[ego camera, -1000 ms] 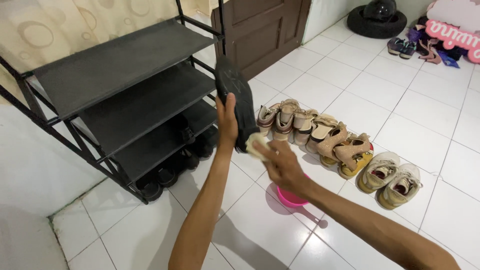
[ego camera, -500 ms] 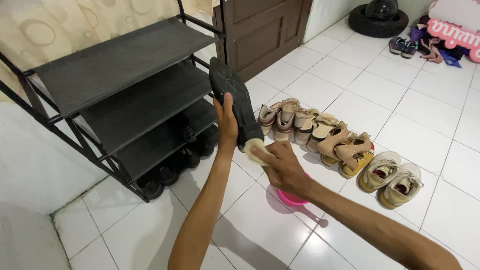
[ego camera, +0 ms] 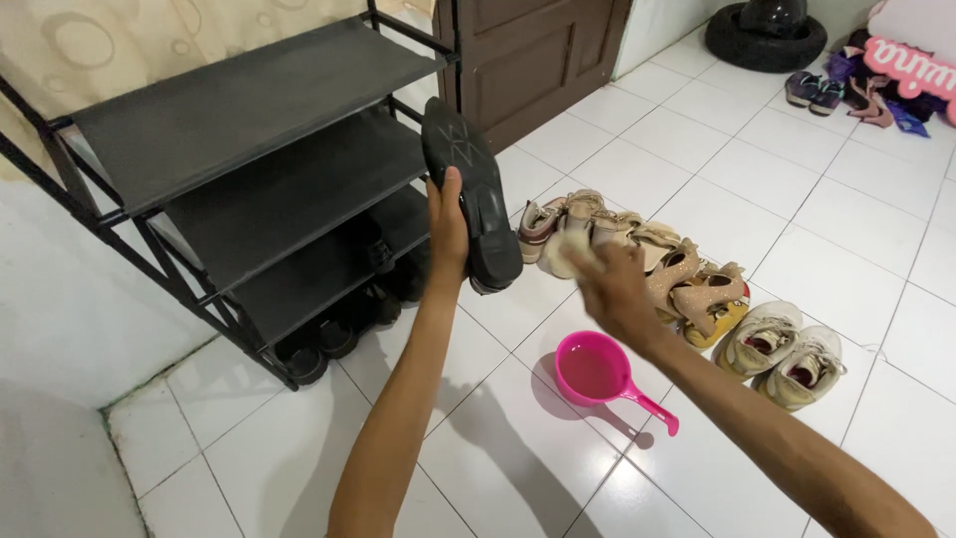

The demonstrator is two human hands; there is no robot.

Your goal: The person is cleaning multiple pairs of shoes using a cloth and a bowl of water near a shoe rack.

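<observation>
Black flat shoe (ego camera: 468, 189) held sole-up in left hand (ego camera: 445, 237) by the dark shelf rack (ego camera: 249, 169), right hand (ego camera: 615, 289) fingers curled round pale cloth (ego camera: 564, 254), wiping seemingly midway, pink scoop (ego camera: 595, 370) below on floor.

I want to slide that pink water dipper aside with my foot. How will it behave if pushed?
The pink dipper looks like thin plastic, so probably light and quick to skid on the glossy white tile floor. Its round bowl seems to hold some water, which may slosh out. The long handle sticks out to one side, so a push there would likely spin it.
</observation>
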